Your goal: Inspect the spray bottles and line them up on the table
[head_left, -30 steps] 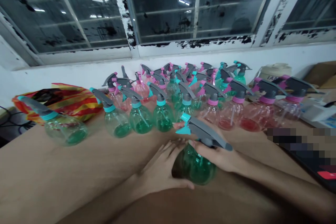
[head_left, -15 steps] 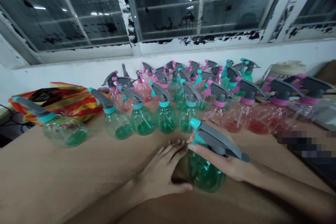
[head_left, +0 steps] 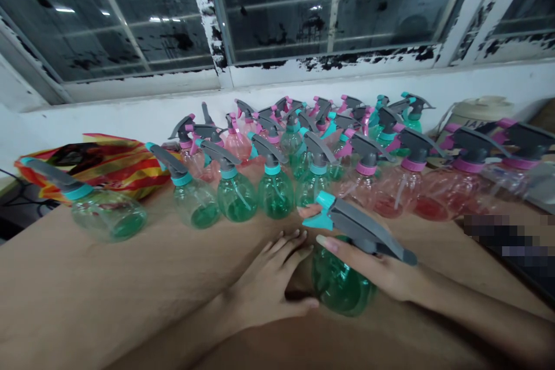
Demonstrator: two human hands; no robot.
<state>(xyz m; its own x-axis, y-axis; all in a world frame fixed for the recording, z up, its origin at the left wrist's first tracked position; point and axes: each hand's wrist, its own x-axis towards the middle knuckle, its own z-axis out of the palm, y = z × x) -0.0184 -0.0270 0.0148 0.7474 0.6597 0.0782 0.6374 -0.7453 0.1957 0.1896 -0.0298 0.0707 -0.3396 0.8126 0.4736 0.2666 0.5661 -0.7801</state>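
Observation:
My right hand (head_left: 373,269) grips the grey spray head (head_left: 362,230) of a green spray bottle (head_left: 340,286) that stands on the brown table (head_left: 108,289). The head has a teal nozzle and trigger pointing left. My left hand (head_left: 271,286) lies flat on the table just left of the bottle, fingers spread, its thumb close to the bottle's base. Behind them stand several green bottles with teal collars (head_left: 236,196) and pink bottles with pink collars (head_left: 401,196), packed in rows up to the wall.
One green bottle (head_left: 106,217) stands apart at the left. A red and yellow striped bag (head_left: 108,165) lies behind it. A cream lidded tub (head_left: 481,111) sits at the back right by the wall under the windows. A blurred dark object (head_left: 511,243) lies at the right.
The view shifted slightly. My right hand lifted and turned the spray head a little on the bottle; my left hand stayed flat beside it.

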